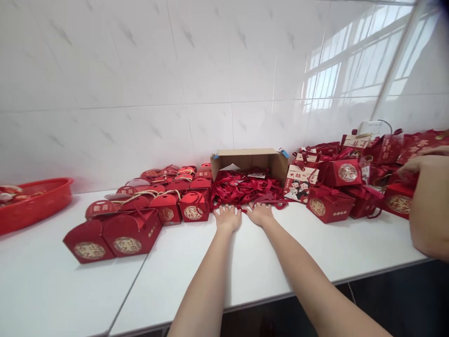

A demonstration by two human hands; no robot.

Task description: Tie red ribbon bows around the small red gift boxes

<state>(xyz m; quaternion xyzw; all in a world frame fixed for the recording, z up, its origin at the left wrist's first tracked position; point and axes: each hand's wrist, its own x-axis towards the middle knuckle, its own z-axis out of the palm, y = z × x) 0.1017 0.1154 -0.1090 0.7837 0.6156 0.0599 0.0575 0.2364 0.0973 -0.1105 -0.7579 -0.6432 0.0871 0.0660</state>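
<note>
Both my arms reach forward over the white counter. My left hand [228, 218] lies palm down with its fingers spread, the tips at the front edge of a heap of red ribbons [245, 187]. Beside it my right hand [259, 213] rests in the same way, fingers stretched out at the ribbons. The heap spills from a cardboard box [249, 152] that lies on its side against the wall, its opening toward me. Neither hand appears to grip anything. A few white paper pieces [257, 175] show among the ribbons.
Rows of red gift boxes [129, 234] with cord handles stand left of my hands. More red boxes [330, 202] and a card with two cartoon figures [296, 189] are piled right. A red plastic basin [38, 201] sits far left. Another person's arm [430, 206] reaches in at the right.
</note>
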